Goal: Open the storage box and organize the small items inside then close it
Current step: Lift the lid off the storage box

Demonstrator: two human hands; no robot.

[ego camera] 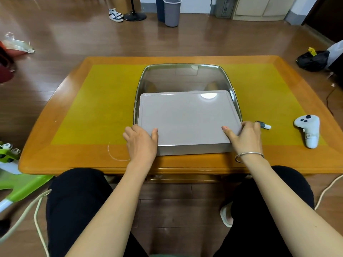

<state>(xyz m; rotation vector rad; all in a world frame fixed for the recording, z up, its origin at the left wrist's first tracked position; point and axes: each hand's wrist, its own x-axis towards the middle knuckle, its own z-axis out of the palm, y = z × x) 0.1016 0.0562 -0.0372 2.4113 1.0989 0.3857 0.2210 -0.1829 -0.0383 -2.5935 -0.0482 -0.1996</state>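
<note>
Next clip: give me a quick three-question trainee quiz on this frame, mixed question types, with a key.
1. True or false: the box has its lid off.
2. Which hand wears the bracelet? A. left B. right C. neither
3. Fill in: the white controller lies on the table to the person's ____ of the box.

Key
1. False: the lid is on, and the left hand and the right hand grip the box's near corners, thumbs on top.
2. B
3. right; a small marker lies between it and the box.
</note>
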